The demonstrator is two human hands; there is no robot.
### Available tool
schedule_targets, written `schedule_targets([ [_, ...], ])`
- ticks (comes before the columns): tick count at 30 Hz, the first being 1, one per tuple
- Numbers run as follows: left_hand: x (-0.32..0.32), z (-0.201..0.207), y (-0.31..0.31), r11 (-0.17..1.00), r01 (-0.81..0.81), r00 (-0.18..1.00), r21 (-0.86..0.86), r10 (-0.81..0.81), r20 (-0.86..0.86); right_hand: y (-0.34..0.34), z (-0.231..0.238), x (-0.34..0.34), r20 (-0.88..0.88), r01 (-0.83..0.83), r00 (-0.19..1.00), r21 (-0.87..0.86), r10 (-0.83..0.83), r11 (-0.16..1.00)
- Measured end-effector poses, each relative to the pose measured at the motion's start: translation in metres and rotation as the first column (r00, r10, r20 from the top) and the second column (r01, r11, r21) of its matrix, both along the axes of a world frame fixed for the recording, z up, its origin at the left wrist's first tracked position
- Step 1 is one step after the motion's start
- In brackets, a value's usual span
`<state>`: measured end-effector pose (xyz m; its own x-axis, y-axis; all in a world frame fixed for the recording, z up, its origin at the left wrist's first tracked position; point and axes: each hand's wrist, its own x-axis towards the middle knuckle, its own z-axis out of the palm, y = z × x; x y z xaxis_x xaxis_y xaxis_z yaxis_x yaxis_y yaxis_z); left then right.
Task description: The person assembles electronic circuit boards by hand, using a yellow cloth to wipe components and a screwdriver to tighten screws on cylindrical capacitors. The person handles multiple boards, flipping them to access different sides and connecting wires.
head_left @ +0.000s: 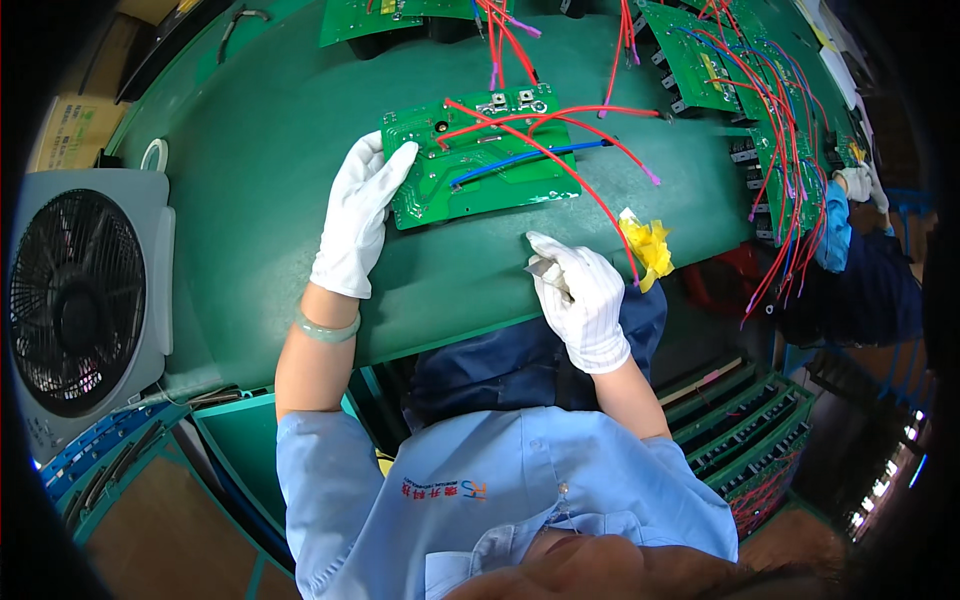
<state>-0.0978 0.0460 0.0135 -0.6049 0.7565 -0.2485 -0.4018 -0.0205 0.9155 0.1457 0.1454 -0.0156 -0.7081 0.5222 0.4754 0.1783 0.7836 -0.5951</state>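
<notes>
Item: your light blue shirt (610,450), nearest, short-sleeved.
Item: your right hand (580,300), white-gloved, over the table's near edge; fingers curled in, closed on a small grey piece (541,268), its kind too small to tell.
Item: your left hand (358,220), white-gloved, a pale bracelet (328,332) below the cuff; thumb on the face of the circuit board, the other fingers mostly hidden, gripping its left edge.
Item: circuit board (482,158), green, before you over the green table (270,240), just beyond your right hand; red wires and one blue wire (530,158) reach rightward past its edge.
Item: crumpled yellow tape (652,250), just right of your right hand.
Item: grey fan (75,290), at the table's left end.
Item: further boards (370,22), green, along the far side.
Item: wired boards (690,75), upper right, trailing red and blue leads.
Item: a co-worker's gloved hand (857,182), far right, beside those boards.
</notes>
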Motion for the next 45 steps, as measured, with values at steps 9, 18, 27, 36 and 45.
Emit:
schedule_targets([
  [9,-0.012,0.019,-0.011,0.965,0.242,0.97,-0.101,-0.242,0.019,0.005,0.034,0.024,0.146,0.201,0.973,-0.153,-0.179,0.968],
  [18,-0.003,-0.005,-0.011,0.86,0.507,0.859,-0.047,-0.5,0.111,0.043,0.057,0.048,0.206,0.322,0.943,-0.362,-0.262,0.875],
  [27,-0.004,0.017,-0.012,0.978,0.18,0.489,-0.108,-0.184,-0.853,0.062,0.05,0.045,0.259,0.441,0.888,-0.254,-0.379,0.861],
  [36,0.012,0.014,-0.004,0.887,0.451,0.154,-0.098,-0.186,-0.971,0.031,0.04,0.073,0.232,0.464,0.878,-0.194,-0.419,0.864],
  [45,0.01,0.004,-0.002,0.875,0.48,0.184,-0.072,-0.18,-0.966,0.022,0.04,0.075,0.027,0.479,0.859,-0.395,-0.512,0.784],
])
